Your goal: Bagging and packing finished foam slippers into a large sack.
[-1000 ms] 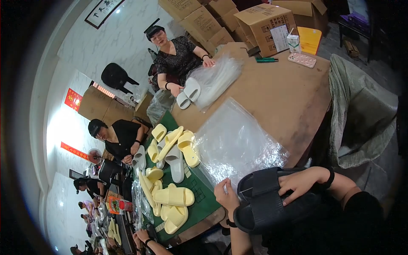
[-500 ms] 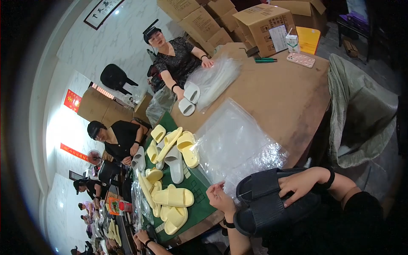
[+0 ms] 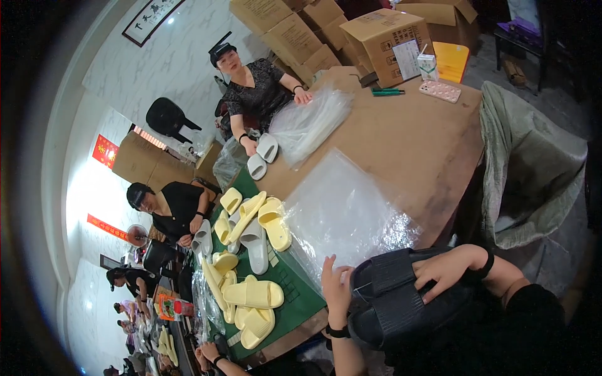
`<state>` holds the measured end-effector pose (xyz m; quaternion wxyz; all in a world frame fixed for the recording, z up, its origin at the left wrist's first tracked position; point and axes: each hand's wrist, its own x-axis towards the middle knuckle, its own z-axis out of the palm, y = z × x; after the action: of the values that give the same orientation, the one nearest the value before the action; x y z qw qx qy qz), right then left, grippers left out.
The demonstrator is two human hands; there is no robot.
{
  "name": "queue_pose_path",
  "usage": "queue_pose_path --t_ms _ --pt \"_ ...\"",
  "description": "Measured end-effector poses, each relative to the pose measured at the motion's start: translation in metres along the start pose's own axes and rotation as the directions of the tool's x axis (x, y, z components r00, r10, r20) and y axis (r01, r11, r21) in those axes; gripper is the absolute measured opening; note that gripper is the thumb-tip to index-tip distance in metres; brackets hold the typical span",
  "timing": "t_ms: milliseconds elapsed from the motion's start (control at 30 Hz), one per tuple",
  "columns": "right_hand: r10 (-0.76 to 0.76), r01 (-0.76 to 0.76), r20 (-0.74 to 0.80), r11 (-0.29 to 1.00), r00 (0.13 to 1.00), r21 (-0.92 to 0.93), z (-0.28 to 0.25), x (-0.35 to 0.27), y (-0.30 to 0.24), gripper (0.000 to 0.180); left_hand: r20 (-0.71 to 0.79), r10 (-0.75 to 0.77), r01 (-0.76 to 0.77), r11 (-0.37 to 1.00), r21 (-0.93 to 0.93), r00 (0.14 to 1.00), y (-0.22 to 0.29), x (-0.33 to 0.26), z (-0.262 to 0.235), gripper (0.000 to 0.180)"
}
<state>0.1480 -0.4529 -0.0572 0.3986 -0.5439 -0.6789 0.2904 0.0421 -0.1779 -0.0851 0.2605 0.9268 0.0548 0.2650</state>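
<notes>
Head view: a long work table (image 3: 401, 131) covered in brown board, with green matting at its near-left end.
Left hand (image 3: 336, 289): fingers spread wide and upright, palm against the left end of the black slippers, fingertips touching the near edge of the clear bags.
Right hand (image 3: 446, 269): laid over the top of the black slippers, fingers curled down on the straps, gripping them.
Black slippers (image 3: 401, 301): a stacked pair held between both hands at the table's near edge, low in the picture.
Clear bags (image 3: 345, 213): a loose pile of clear plastic bags on the board, just beyond the slippers.
Yellow slippers (image 3: 254, 293): scattered on the green matting to the left.
Co-worker (image 3: 254, 88): a person across the table, hands on another bag pile and grey slippers (image 3: 262, 156).
</notes>
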Motion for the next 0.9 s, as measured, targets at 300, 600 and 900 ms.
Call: queue_pose_path --t_ms 300,600,900 --pt "0.153 -0.149 0.023 0.983 0.988 -0.102 -0.004 -0.016 -0.011 0.041 0.297 0.057 -0.072 0.997 0.04 0.953 -0.001 -0.009 0.034 0.061" --pt "0.082 -0.088 -0.076 0.993 0.994 -0.081 -0.006 0.005 -0.015 0.037 0.333 0.572 -0.407 0.795 -0.45 0.75 -0.044 0.03 0.222 0.053" --pt "0.269 -0.291 -0.239 0.955 0.933 -0.058 -0.016 -0.012 -0.017 0.039 0.337 0.561 -0.397 0.802 -0.446 0.756 -0.102 0.026 0.222 0.037"
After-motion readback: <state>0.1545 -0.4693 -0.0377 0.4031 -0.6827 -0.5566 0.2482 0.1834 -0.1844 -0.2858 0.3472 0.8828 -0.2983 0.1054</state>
